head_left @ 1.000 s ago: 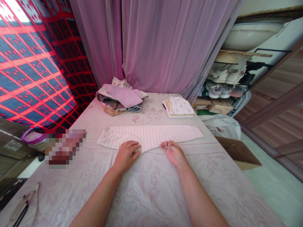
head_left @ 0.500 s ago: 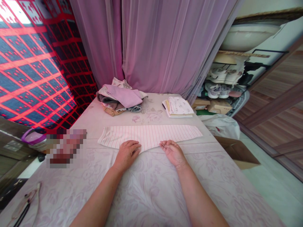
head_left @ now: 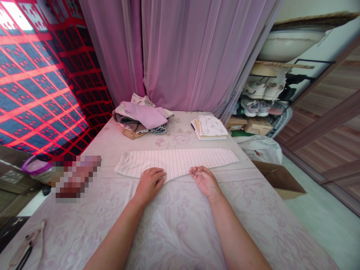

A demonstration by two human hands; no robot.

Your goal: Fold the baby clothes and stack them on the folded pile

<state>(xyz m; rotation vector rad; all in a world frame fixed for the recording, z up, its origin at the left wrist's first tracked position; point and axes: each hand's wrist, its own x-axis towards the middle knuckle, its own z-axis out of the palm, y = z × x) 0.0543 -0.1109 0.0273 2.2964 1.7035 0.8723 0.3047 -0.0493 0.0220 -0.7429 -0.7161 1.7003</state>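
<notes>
Facing you: a pink-and-white striped garment (head_left: 180,161) lies flat on the floral tablecloth (head_left: 180,232), just beyond both of your hands.
Long axis: it runs left to right across your view, square to your forearms. The left end is blunt and wide, and the right end narrows to a point toward the table's right edge.
Near edge: it dips toward you in the middle, into the gap between your hands.
Left hand (head_left: 149,182): palm down, fingers loose and laid flat, with the fingertips on the garment's near edge just left of the dip. It grasps nothing.
Right hand (head_left: 204,181): at the near edge just right of the dip, fingers curled in toward the palm. You cannot tell whether any cloth is pinched in them.
Nearer hand: neither, as both meet the same edge about level. The blunt end reaches out past your left hand, the pointed end past your right.
Far side: a loose pile of clothes (head_left: 140,118) sits far left and a folded stack (head_left: 210,126) far right. Both are well apart from the striped garment, in front of the purple curtain (head_left: 191,56).
Off the table: a cardboard box (head_left: 277,178) and a white plastic bag (head_left: 261,150) lie on the floor to the right.
</notes>
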